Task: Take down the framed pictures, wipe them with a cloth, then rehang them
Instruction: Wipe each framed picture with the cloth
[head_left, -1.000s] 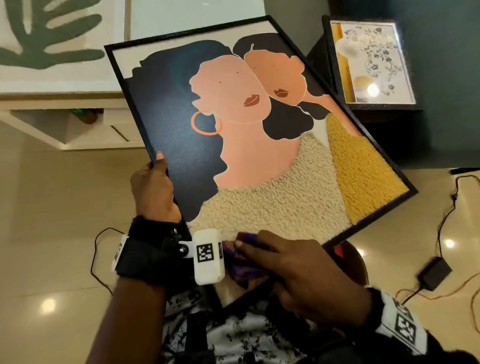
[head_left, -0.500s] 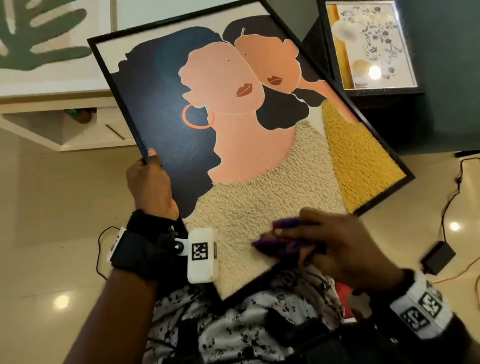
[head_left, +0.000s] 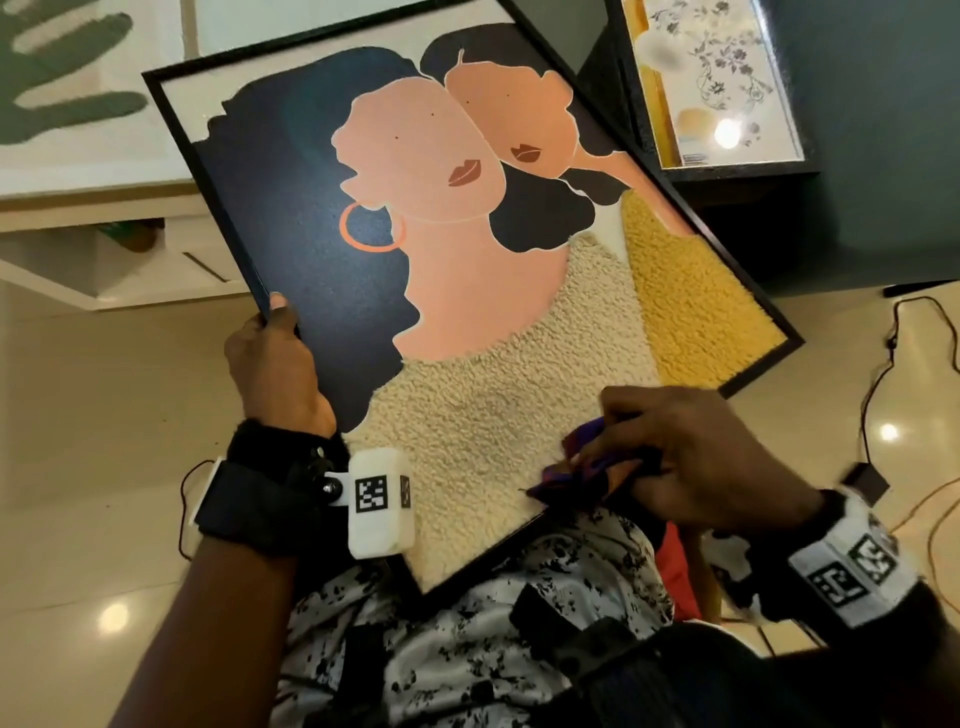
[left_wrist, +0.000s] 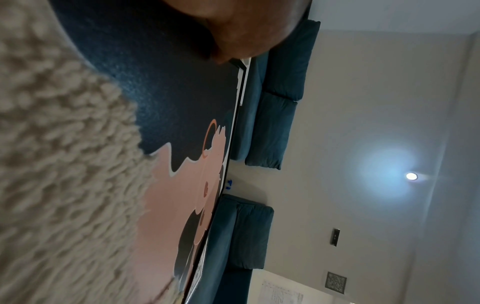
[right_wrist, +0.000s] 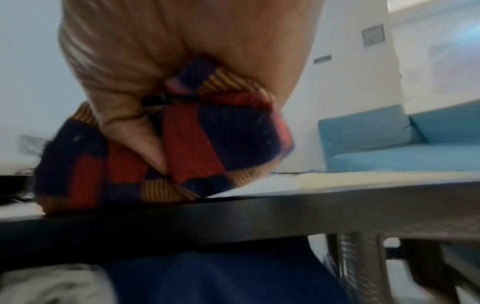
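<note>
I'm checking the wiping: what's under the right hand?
A bunched striped cloth, which the right hand grips against the framed picture near its lower edge. The picture surface beneath the cloth is hidden.

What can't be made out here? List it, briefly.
1. Head view: fingers of the left hand, hidden behind the picture.
2. Head view: most of the cloth, covered by the right hand.
3. Right wrist view: the picture's edge, motion-blurred.
4. Head view: top of the second picture, cut off by the image edge; glare hides part.
</note>
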